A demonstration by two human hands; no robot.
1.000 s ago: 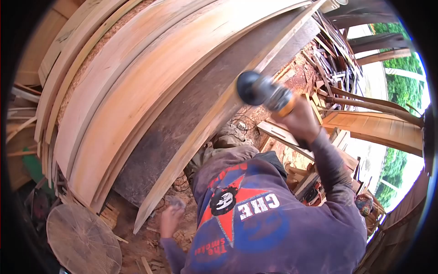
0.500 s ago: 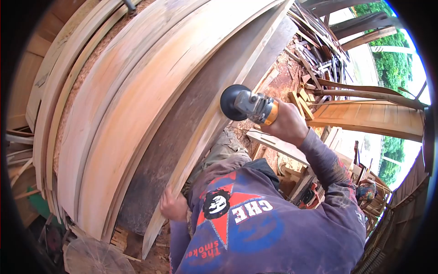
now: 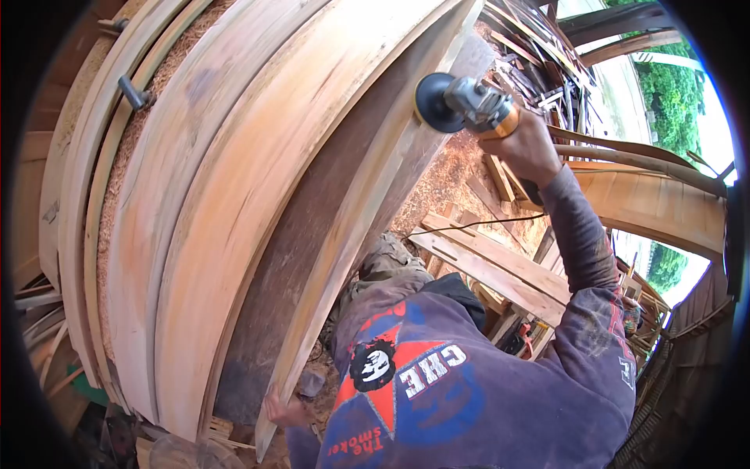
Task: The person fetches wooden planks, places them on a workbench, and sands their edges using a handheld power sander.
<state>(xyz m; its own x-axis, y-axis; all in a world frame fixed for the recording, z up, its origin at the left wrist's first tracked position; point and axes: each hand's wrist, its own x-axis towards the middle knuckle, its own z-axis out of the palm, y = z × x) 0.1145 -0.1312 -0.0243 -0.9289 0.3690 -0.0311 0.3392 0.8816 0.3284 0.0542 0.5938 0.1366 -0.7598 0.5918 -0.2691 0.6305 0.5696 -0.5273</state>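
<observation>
My right hand (image 3: 531,144) grips an angle grinder (image 3: 492,113) by its yellow-and-grey body. Its round black sanding disc (image 3: 439,102) sits against the upper part of a long, narrow wooden plank (image 3: 344,227). This plank stands on edge and slants across the view over a dark board (image 3: 285,250). Near the plank's lower end, my left hand (image 3: 285,410) has its fingers around the edge; they are slightly blurred.
Large curved planks (image 3: 242,172) lie stacked on the left, with a metal clamp (image 3: 134,92) by them. Sawdust (image 3: 445,180) and a scrap-wood pile (image 3: 539,55) spread beyond the plank. A cord (image 3: 476,224) crosses near the mortised timber (image 3: 500,273) at right.
My right hand and the grinder have moved up and right, farther along the plank. My left hand appears lower, still at the plank's lower end. The whole view has shifted a little.
</observation>
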